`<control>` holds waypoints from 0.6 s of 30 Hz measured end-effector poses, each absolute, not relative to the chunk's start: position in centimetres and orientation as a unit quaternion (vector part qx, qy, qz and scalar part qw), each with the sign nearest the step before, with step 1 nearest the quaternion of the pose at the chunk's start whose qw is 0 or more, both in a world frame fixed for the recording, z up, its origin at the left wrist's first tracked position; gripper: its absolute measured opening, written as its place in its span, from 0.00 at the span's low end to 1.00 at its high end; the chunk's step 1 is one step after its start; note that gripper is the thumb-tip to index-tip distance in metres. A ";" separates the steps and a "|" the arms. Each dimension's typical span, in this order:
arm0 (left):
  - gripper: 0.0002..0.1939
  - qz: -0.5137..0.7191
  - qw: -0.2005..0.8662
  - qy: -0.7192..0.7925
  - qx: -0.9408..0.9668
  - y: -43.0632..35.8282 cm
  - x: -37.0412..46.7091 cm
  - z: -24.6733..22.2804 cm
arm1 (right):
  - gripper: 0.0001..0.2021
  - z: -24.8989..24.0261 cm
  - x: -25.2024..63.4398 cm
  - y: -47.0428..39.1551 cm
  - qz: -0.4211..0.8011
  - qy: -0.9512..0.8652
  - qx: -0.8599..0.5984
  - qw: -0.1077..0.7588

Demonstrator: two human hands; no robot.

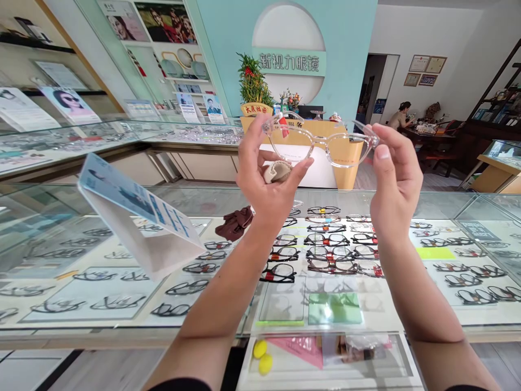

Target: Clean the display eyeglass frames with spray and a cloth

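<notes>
Raised above the glass counter, a pair of clear-framed glasses (pixel 321 140) hangs between my two hands, with a red tag near its left hinge. My left hand (pixel 266 174) pinches the left side of the frame and also has a beige cloth (pixel 278 171) tucked in its palm. Thumb and fingers of my right hand (pixel 393 174) are closed on the right hinge and temple. A dark brown cloth (pixel 234 223) lies on the counter beyond my left forearm.
Rows of glasses (pixel 326 239) fill the glass display counter (pixel 252 331). A white-and-blue folded sign (pixel 140 212) stands at left. Below is an open drawer (pixel 407 361) with yellow items. A person (pixel 399 117) sits at a far desk.
</notes>
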State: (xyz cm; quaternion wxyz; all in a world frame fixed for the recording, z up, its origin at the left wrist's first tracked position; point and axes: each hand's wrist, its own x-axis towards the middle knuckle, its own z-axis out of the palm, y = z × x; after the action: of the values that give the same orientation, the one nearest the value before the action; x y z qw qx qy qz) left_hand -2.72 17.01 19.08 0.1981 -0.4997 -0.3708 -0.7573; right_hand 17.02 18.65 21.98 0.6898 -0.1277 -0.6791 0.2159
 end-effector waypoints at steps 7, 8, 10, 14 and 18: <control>0.36 -0.753 0.236 -0.329 -0.518 17.0 -2.1 19.0 | 0.14 22.6 17.6 18.5 0.339 -0.671 -0.106 0.651; 0.37 -0.754 0.236 -0.320 -0.522 17.0 -2.1 19.0 | 0.15 22.7 17.7 18.5 0.353 -0.672 -0.107 0.642; 0.38 -0.755 0.241 -0.301 -0.530 17.2 -2.2 19.0 | 0.17 22.7 17.8 18.6 0.374 -0.672 -0.106 0.631; 0.40 -0.749 0.226 -0.279 -0.557 17.7 -2.5 18.8 | 0.19 22.7 17.8 18.9 0.399 -0.661 -0.094 0.628; 0.47 -0.747 0.195 -0.263 -0.579 18.3 -2.9 18.7 | 0.20 22.6 17.8 19.2 0.396 -0.660 -0.102 0.630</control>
State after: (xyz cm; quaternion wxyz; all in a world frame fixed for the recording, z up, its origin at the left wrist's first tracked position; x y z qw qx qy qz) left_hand -2.87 18.34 18.66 0.1946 -0.5787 -0.2633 -0.7470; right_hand 17.84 19.17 22.59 0.6298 -0.1017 -0.6602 0.3964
